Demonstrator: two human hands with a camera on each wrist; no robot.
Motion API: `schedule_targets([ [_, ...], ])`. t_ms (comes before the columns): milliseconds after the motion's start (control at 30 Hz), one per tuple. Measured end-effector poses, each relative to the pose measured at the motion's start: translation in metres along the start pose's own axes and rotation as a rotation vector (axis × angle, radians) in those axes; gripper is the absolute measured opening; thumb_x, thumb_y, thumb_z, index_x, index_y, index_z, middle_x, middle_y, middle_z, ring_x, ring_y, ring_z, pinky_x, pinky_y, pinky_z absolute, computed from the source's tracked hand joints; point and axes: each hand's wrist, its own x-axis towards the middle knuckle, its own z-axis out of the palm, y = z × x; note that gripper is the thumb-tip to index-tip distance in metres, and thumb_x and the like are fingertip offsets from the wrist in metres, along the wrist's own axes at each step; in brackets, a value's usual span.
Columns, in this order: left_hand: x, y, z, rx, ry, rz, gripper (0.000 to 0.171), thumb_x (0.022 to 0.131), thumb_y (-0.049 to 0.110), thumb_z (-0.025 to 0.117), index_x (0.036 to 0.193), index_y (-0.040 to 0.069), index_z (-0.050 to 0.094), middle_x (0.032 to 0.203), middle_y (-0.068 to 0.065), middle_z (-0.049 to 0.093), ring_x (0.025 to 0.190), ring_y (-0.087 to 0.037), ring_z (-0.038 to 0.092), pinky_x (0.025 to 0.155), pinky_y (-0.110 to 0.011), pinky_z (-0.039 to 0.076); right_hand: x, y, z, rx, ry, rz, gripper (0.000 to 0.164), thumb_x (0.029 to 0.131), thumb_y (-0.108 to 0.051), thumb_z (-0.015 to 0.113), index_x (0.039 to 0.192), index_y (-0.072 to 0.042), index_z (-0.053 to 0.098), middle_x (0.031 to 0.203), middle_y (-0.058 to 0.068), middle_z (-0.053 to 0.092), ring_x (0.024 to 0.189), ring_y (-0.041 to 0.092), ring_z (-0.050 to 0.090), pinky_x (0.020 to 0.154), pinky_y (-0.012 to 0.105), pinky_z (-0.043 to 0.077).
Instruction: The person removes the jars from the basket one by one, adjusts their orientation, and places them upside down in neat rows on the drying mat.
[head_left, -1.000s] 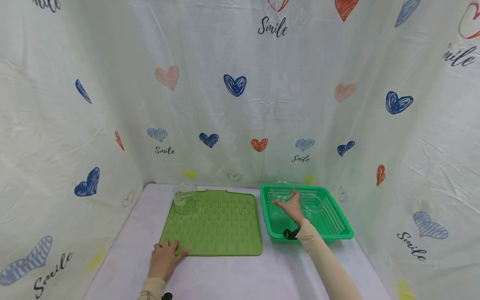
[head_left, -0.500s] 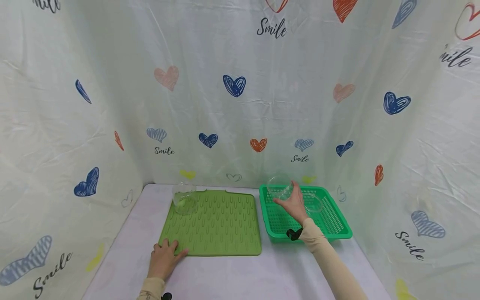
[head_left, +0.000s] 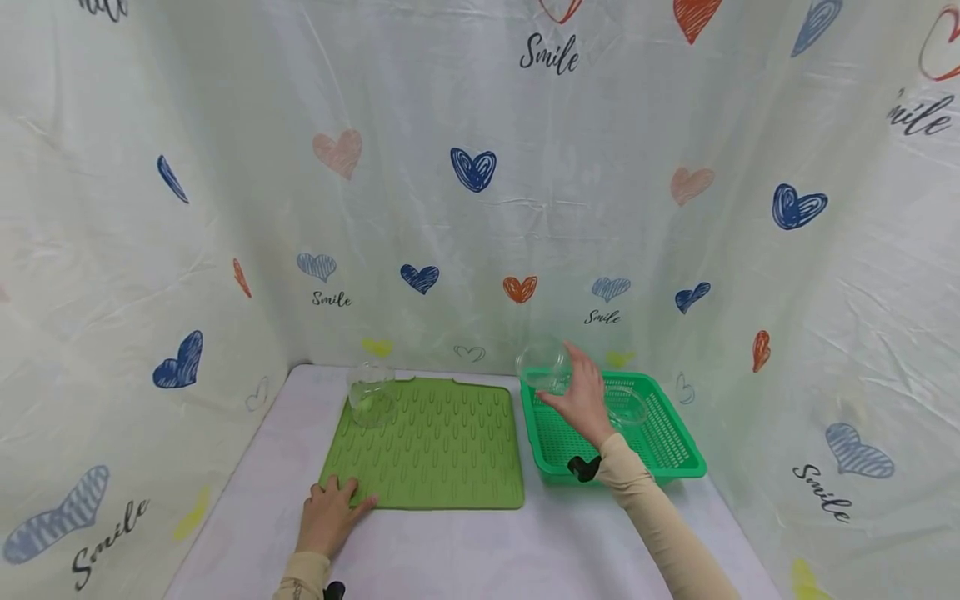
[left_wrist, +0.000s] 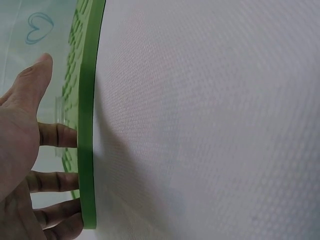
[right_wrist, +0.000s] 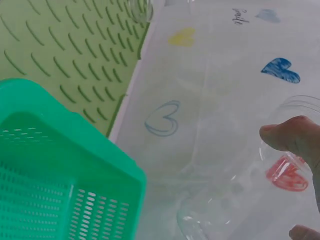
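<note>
My right hand [head_left: 583, 400] grips a clear, see-through jar [head_left: 540, 364] by thumb and fingers, held tilted above the back left of the green basket [head_left: 542, 454]. In the right wrist view, the thumb [right_wrist: 292, 135] lies near the jar's ringed rim; the other fingers are mostly hidden. Another clear round vessel [head_left: 628, 407] lies in the basket, right of the hand. On the green ridged mat [head_left: 442, 450], a clear jar [head_left: 372, 396] stands at the back left corner. My left hand [head_left: 328, 518] rests on the mat's front left corner, fingers [left_wrist: 57, 135] spread and relaxed.
White cloth covers the table [head_left: 450, 550]. The basket stands right of the mat with a narrow gap between them. A curtain [head_left: 480, 225] printed with hearts and "Smile" hangs close behind and along both sides.
My right hand has lifted the clear jar out of the basket, moving it up and slightly left. The left hand has stayed on the mat's corner.
</note>
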Motion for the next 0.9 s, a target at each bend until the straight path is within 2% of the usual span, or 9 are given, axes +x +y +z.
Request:
schedule_targets([
  [233, 0.000, -0.002, 0.001, -0.009, -0.014, -0.005, 0.056, 0.085, 0.054, 0.064, 0.110, 0.004, 0.064, 0.103, -0.025, 0.054, 0.088, -0.045, 0.052, 0.070, -0.058, 0.047, -0.001, -0.017, -0.003, -0.141, 0.058, -0.149, 0.103, 0.067, -0.032, 0.088, 0.150, -0.019, 0.028, 0.148, 0.011, 0.037, 0.136, 0.035, 0.033, 0.114, 0.060, 0.019],
  [433, -0.001, -0.002, 0.001, -0.009, -0.006, 0.004, 0.056, 0.085, 0.054, 0.065, 0.110, 0.004, 0.064, 0.104, -0.026, 0.054, 0.088, -0.046, 0.053, 0.070, -0.058, 0.048, -0.005, -0.036, -0.005, -0.178, 0.065, -0.246, 0.104, 0.064, -0.031, 0.090, 0.149, -0.019, 0.030, 0.145, 0.011, 0.039, 0.134, 0.036, 0.035, 0.113, 0.060, 0.020],
  [667, 0.000, -0.003, 0.001, 0.005, 0.004, 0.016, 0.056, 0.085, 0.053, 0.065, 0.111, 0.003, 0.064, 0.104, -0.027, 0.054, 0.088, -0.046, 0.053, 0.071, -0.057, 0.049, -0.016, -0.054, 0.002, -0.254, 0.081, -0.318, 0.106, 0.061, -0.036, 0.091, 0.149, -0.021, 0.033, 0.144, 0.013, 0.041, 0.132, 0.038, 0.036, 0.108, 0.069, 0.024],
  [900, 0.002, -0.003, 0.002, 0.007, 0.002, 0.020, 0.057, 0.086, 0.053, 0.064, 0.113, 0.003, 0.064, 0.108, -0.030, 0.054, 0.091, -0.048, 0.053, 0.074, -0.059, 0.049, -0.025, -0.060, 0.012, -0.301, 0.070, -0.362, 0.108, 0.058, -0.037, 0.093, 0.148, -0.023, 0.035, 0.141, 0.013, 0.044, 0.131, 0.037, 0.039, 0.107, 0.070, 0.027],
])
